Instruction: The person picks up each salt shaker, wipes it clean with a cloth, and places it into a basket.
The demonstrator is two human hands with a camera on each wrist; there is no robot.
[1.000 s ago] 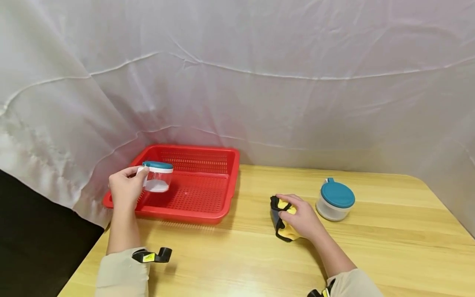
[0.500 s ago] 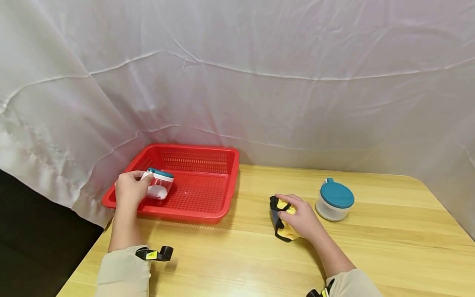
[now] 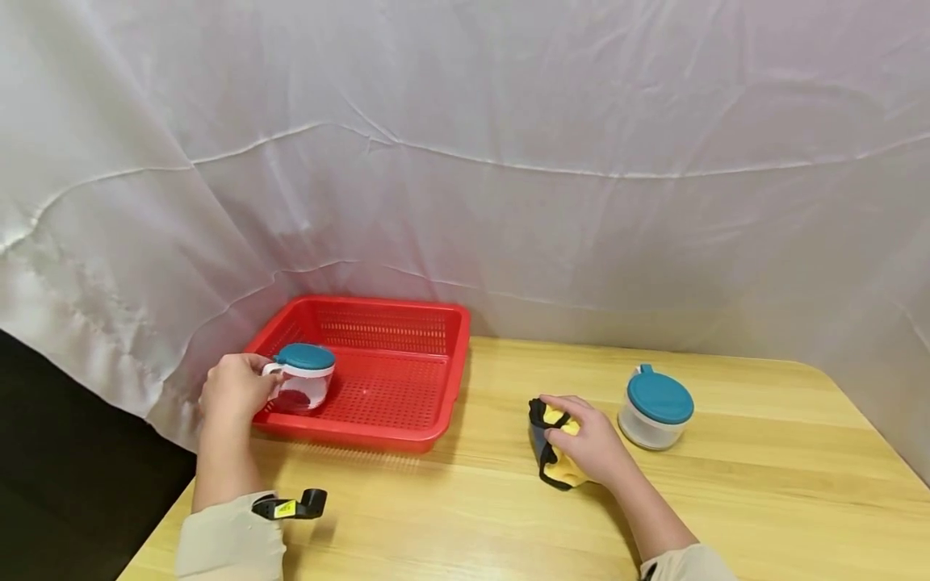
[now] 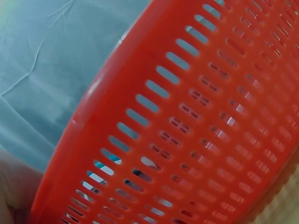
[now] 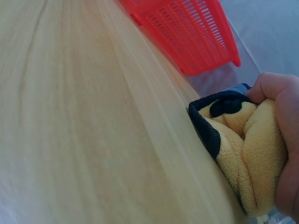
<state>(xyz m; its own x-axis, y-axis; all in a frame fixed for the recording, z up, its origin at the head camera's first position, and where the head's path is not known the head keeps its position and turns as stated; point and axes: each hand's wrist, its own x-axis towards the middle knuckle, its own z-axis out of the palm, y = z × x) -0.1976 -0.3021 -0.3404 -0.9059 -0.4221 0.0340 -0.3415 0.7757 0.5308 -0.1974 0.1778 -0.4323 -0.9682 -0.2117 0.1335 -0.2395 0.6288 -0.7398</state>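
Note:
My left hand [image 3: 236,389] pinches the white handle of a clear container [image 3: 305,389] with a teal lid. That container stands upright inside the red plastic basket [image 3: 446,395], at its left end. In the left wrist view the slotted basket wall [image 4: 154,112] hides most of the container, and only part of the hand shows at the lower left. My right hand [image 3: 590,440] grips a folded yellow and grey cloth [image 5: 254,154] with black edging, on the wooden table. Just right of that hand stands a second clear container [image 3: 654,420] with a teal lid, untouched.
The wooden table [image 3: 770,452] carries everything, with a rounded corner at the back right. A pale curtain [image 3: 552,234] hangs behind the basket and along the left side. Black wrist camera gear [image 3: 291,507] sits on the left sleeve.
The left hand has lowered the container into the basket; it was tilted half a second ago and is now level. The right hand keeps its hold on the cloth. The head view has shifted slightly.

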